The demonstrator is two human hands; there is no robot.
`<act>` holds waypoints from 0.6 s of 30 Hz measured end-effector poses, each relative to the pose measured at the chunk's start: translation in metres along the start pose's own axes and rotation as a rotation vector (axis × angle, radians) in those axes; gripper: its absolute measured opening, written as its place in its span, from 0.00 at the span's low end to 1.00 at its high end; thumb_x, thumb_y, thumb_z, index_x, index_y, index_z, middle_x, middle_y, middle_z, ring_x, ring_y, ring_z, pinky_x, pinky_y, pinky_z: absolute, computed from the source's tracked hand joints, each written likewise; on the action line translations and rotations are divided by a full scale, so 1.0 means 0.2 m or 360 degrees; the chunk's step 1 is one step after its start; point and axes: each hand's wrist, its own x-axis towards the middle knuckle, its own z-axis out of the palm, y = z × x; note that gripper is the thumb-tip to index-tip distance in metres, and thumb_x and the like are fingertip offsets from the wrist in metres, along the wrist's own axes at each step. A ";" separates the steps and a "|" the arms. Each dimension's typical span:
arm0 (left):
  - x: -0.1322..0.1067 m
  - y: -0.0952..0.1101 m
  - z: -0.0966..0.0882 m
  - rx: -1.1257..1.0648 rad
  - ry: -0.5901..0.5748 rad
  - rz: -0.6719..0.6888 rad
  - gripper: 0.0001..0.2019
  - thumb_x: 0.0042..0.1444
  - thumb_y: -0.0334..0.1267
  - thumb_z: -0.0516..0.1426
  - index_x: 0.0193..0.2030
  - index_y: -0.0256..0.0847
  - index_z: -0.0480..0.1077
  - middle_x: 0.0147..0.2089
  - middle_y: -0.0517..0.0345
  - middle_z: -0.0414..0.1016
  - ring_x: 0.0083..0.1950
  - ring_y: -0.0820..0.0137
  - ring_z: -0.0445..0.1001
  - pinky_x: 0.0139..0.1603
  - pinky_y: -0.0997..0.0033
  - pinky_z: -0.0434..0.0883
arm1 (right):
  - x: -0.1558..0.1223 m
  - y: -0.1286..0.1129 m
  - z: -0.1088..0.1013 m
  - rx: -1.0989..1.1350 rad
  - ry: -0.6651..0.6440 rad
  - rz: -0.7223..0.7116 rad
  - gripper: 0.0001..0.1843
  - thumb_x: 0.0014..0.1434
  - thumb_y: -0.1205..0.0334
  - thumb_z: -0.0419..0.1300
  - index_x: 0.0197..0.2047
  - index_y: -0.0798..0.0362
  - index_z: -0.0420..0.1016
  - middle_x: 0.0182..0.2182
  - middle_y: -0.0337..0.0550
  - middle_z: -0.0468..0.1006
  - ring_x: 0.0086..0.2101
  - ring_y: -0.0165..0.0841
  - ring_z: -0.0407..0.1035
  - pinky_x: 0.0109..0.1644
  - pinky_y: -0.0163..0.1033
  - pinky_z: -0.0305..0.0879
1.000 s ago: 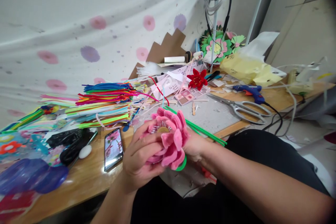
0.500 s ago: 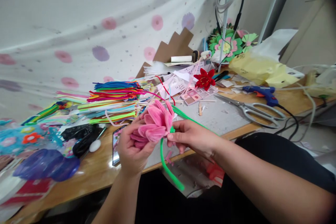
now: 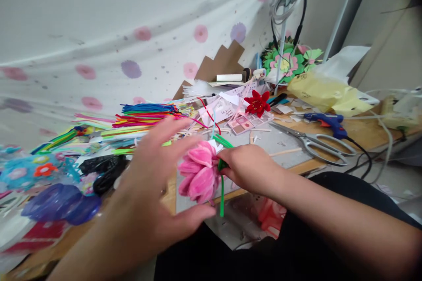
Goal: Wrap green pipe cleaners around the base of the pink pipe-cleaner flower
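Observation:
A pink fuzzy flower [image 3: 200, 172], made of pipe-cleaner petals, is held over the table's front edge. My right hand [image 3: 248, 167] pinches its green base, with the fingertips partly hidden behind the knuckles. One green pipe cleaner [image 3: 222, 197] hangs below that grip, and more green shows just above it. To the left, my left hand [image 3: 153, 180] is spread open, blurred by motion, its thumb and fingers apart around the flower's left side. It appears not to touch the petals.
Bundles of coloured pipe cleaners [image 3: 148, 114] lie behind my left hand. Large scissors [image 3: 325, 147] and a blue glue gun [image 3: 328, 124] rest at the right, near a red flower [image 3: 257, 103]. A purple translucent plastic item [image 3: 62, 204] sits at the left on the wooden table [image 3: 77, 237].
My left hand has let go of the pink flower, opened and come nearer the camera. My right hand keeps its hold on the base, and the flower has turned, its petals now pointing more downward.

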 end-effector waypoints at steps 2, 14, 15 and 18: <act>0.07 0.04 -0.02 0.0338 -0.0480 0.0176 0.32 0.37 0.47 0.66 0.53 0.49 0.69 0.62 0.53 0.65 0.64 0.46 0.58 0.65 0.42 0.46 | 0.01 -0.03 -0.06 -0.0197 0.0017 -0.0128 0.07 0.56 0.64 0.56 0.31 0.53 0.75 0.27 0.48 0.80 0.28 0.44 0.76 0.25 0.38 0.60; 0.01 -0.12 0.21 -0.0155 -0.0483 -0.0524 0.16 0.41 0.38 0.62 0.40 0.44 0.74 0.50 0.53 0.74 0.48 0.57 0.73 0.48 0.61 0.68 | 0.12 -0.18 -0.31 -0.0641 -0.0340 -0.0481 0.10 0.58 0.68 0.55 0.36 0.56 0.79 0.26 0.52 0.79 0.32 0.42 0.75 0.32 0.40 0.66; -0.01 -0.14 0.24 -0.0282 -0.0465 -0.0555 0.15 0.40 0.37 0.62 0.39 0.43 0.75 0.48 0.53 0.75 0.46 0.57 0.74 0.47 0.61 0.69 | 0.13 -0.19 -0.32 -0.0642 -0.0379 -0.0516 0.10 0.57 0.68 0.55 0.36 0.55 0.79 0.25 0.52 0.78 0.32 0.42 0.75 0.32 0.39 0.65; -0.04 -0.18 0.29 -0.0611 -0.0409 -0.0613 0.14 0.41 0.36 0.62 0.38 0.40 0.75 0.44 0.52 0.77 0.45 0.57 0.74 0.47 0.61 0.69 | 0.20 -0.21 -0.34 -0.0649 -0.0486 -0.0693 0.10 0.55 0.71 0.56 0.36 0.53 0.79 0.26 0.48 0.78 0.30 0.40 0.74 0.28 0.37 0.63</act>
